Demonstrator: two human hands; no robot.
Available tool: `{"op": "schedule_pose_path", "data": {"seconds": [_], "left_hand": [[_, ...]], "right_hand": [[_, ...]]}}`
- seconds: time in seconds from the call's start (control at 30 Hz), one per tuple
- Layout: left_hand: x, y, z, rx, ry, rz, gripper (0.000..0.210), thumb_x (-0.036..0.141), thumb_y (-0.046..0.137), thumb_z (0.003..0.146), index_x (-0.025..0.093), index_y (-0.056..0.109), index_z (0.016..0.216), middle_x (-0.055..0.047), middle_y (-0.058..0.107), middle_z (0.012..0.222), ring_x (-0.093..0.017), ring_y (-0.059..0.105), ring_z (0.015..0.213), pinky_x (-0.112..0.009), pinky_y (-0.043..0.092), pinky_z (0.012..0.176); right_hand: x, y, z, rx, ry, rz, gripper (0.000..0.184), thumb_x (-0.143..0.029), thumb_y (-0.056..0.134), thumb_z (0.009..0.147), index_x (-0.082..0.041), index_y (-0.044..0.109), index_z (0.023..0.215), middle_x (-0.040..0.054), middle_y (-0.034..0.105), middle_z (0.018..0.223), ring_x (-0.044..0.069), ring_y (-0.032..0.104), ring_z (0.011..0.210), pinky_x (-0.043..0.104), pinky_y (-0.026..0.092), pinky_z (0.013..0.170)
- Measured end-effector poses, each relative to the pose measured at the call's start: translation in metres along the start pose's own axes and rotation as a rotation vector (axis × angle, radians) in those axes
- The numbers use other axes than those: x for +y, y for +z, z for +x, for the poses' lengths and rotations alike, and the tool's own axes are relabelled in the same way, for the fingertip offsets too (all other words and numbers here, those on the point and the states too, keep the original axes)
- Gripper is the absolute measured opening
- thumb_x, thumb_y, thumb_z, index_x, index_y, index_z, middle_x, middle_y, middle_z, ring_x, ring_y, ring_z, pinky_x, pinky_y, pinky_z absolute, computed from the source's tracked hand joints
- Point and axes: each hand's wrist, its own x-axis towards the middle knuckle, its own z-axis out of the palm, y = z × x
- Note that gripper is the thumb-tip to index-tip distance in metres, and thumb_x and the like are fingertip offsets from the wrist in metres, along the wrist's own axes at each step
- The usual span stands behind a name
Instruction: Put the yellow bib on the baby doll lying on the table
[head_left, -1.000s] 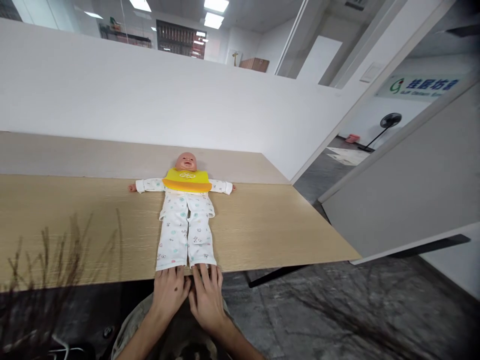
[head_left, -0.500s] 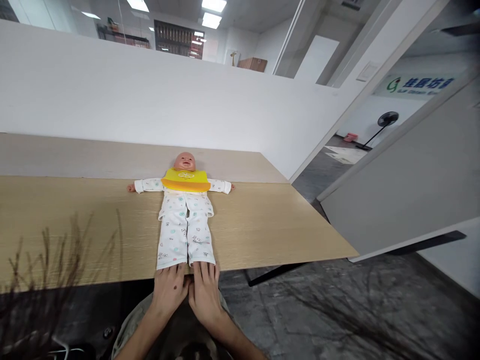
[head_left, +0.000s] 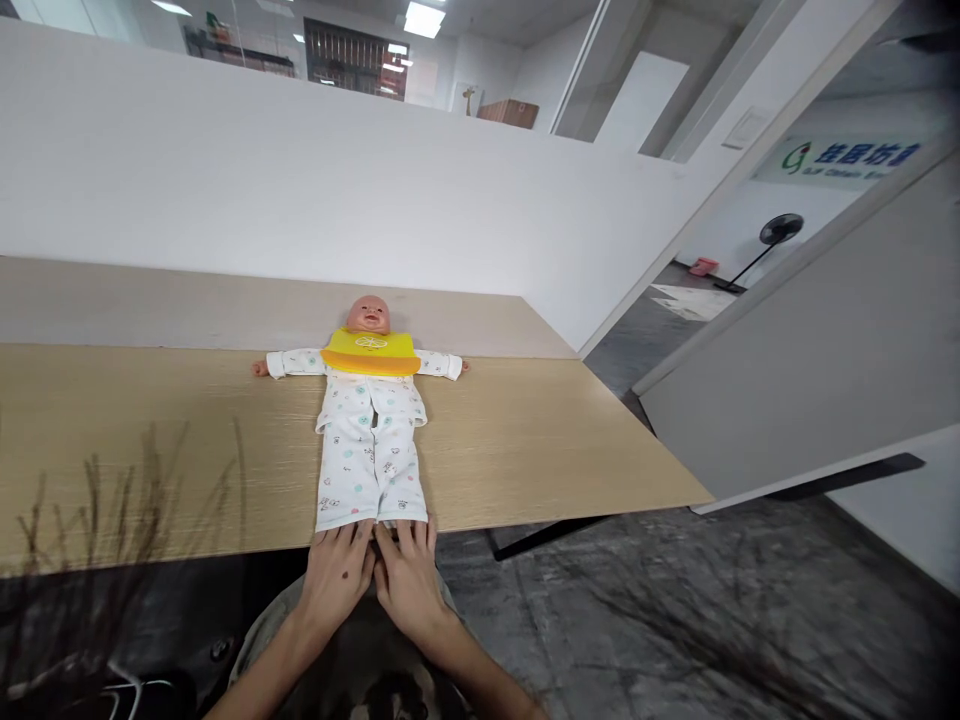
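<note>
Our left hand [head_left: 335, 575] and right hand [head_left: 407, 580] lie flat, gripping nothing, at the doll [head_left: 369, 430] trouser cuffs on the table [head_left: 525, 450].

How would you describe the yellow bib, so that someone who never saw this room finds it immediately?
Start at the long wooden table in front of the white wall. A baby doll lies on it on its back, arms spread, its trouser hems at the near edge by the left hand and right hand. The bib lies just under its chin, plain bright yellow against white printed pyjamas.
</note>
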Motion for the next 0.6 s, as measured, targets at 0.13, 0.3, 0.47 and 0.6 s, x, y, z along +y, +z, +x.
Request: {"op": "schedule_pose_path", "data": {"seconds": [0.13, 0.3, 0.47, 0.6], "left_hand": [[0.001, 0.008, -0.011, 0.12, 0.043, 0.022, 0.063, 0.014, 0.055, 0.093, 0.037, 0.081, 0.146, -0.013, 0.083, 0.132, -0.041, 0.08, 0.123, -0.058, 0.074, 0.098], [0.007, 0.0, -0.013, 0.33, 0.059, -0.08, 0.081, 0.01, 0.051, 0.096, 0.026, 0.047, 0.176, -0.016, 0.083, 0.133, -0.038, 0.083, 0.117, -0.055, 0.074, 0.095], [0.008, -0.014, -0.016, 0.432, 0.036, -0.263, 0.071, 0.006, 0.054, 0.096, 0.034, 0.056, 0.161, -0.008, 0.086, 0.121, -0.03, 0.085, 0.11, -0.044, 0.074, 0.094], [-0.017, -0.009, -0.026, 0.426, -0.091, -0.264, 0.045, 0.013, 0.06, 0.092, 0.038, 0.078, 0.124, -0.004, 0.084, 0.101, -0.031, 0.084, 0.095, -0.049, 0.073, 0.091]], "right_hand": [[0.002, 0.002, -0.003, 0.007, -0.03, -0.016, 0.071, -0.011, 0.065, 0.093, -0.023, 0.064, 0.163, 0.02, 0.058, 0.165, 0.046, 0.051, 0.154, 0.08, 0.035, 0.131], [0.008, 0.012, -0.01, 0.09, -0.056, -0.034, 0.069, -0.014, 0.064, 0.093, -0.022, 0.065, 0.161, 0.0202, 0.06, 0.162, 0.045, 0.054, 0.15, 0.076, 0.042, 0.126], [0.016, 0.008, -0.018, 0.455, -0.209, 0.062, 0.053, -0.009, 0.054, 0.094, -0.021, 0.071, 0.142, 0.0169, 0.067, 0.148, 0.033, 0.063, 0.136, 0.058, 0.054, 0.115], [0.024, -0.003, -0.021, 0.644, -0.162, 0.189, 0.029, -0.008, 0.055, 0.099, -0.022, 0.07, 0.12, 0.0111, 0.071, 0.118, 0.024, 0.069, 0.112, 0.04, 0.059, 0.096]]}}
